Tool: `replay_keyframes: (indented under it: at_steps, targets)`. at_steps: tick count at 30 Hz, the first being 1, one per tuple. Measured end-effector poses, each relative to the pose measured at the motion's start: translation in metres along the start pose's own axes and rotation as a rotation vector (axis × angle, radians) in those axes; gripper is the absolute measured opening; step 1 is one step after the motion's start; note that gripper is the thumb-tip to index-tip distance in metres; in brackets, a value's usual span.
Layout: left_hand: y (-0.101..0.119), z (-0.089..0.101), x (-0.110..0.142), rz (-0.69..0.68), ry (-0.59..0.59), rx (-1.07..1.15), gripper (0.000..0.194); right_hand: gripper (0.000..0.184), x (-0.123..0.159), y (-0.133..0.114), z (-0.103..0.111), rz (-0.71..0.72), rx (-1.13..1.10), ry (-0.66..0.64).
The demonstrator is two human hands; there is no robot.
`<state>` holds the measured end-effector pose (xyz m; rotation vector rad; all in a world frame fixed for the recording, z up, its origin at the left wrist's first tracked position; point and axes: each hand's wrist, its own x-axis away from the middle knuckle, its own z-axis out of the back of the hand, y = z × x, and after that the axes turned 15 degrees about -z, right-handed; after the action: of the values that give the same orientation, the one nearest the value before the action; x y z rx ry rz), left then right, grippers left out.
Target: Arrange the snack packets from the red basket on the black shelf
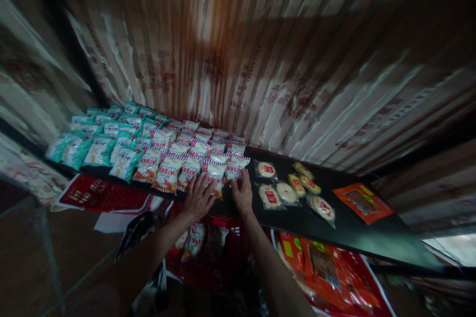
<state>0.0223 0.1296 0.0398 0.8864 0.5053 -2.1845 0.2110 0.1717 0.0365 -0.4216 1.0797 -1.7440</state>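
Rows of small snack bags (169, 171) with striped blue-and-red tops and orange-red bottoms stand close together on a dark shelf (275, 218). My left hand (199, 199) lies with fingers spread against the front bags, touching a front-row snack bag (214, 172). At the right end of the rows, my right hand (243, 194) is open, its fingers stretched up beside the rightmost front bag (236, 164). Neither hand is wrapped round a bag. To the left, teal snack bags (98, 148) fill the shelf's end.
Round wrapped cakes (269, 196) and small yellow packets (296, 184) lie on the shelf to the right, then a flat orange packet (363, 202). Below the shelf are a red basket (230, 270) holding more snack bags and a pile of orange packets (330, 277). Printed sheeting (238, 59) hangs behind.
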Motion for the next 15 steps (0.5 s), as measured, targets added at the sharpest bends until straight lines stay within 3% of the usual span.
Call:
replay_keyframes:
  at_steps: [10, 15]
  targets:
    - [0.001, -0.001, 0.002, 0.011, -0.003, 0.007, 0.059, 0.082, -0.025, -0.022, 0.017, -0.285, -0.107, -0.097]
    - [0.001, -0.002, 0.001, 0.019, -0.004, -0.007, 0.059, 0.069, -0.037, -0.015, 0.017, -0.259, -0.140, -0.190]
